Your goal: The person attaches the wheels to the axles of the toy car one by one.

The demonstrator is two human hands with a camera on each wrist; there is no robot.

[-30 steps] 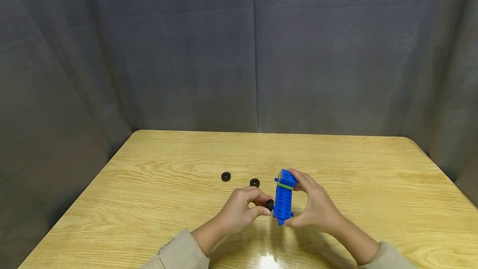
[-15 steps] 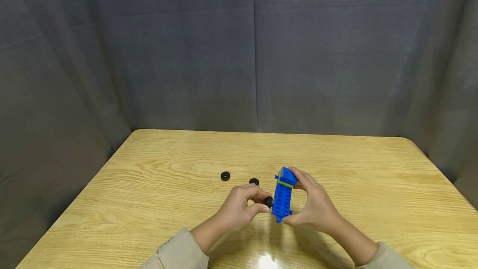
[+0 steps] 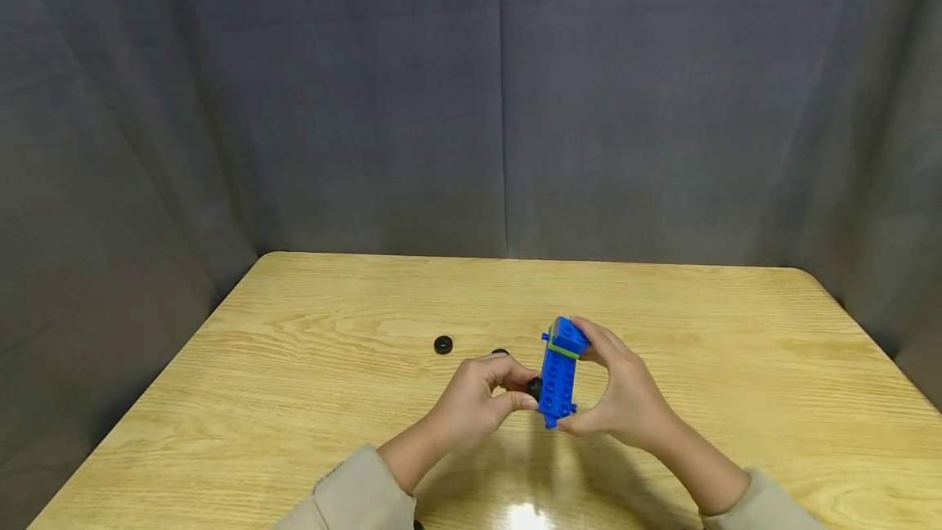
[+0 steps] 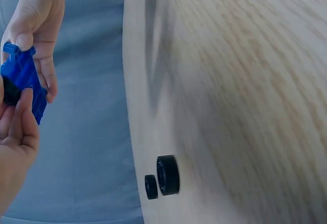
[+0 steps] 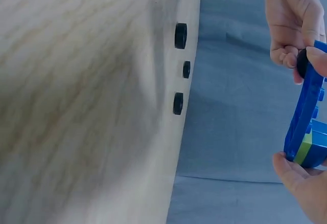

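Observation:
My right hand grips a blue toy car body by its two ends, fingers at the far end and thumb at the near end. The studded body has a lime-green layer under a raised blue block, and small axle pegs stick out at its sides. Between thumb and fingers my left hand pinches a black toy wheel. That wheel sits right at the body's left side, near its lower end, covering the peg there. In the right wrist view the held wheel lies flat against the body's side.
On the wooden table lies a black wheel, with another wheel partly hidden behind my left hand. A third wheel peeks out beside the left sleeve. Grey curtains hang around the table.
Both hands have risen slightly in the head view, with the car body tilting a little. The pinched wheel has moved right, closer against the body's side.

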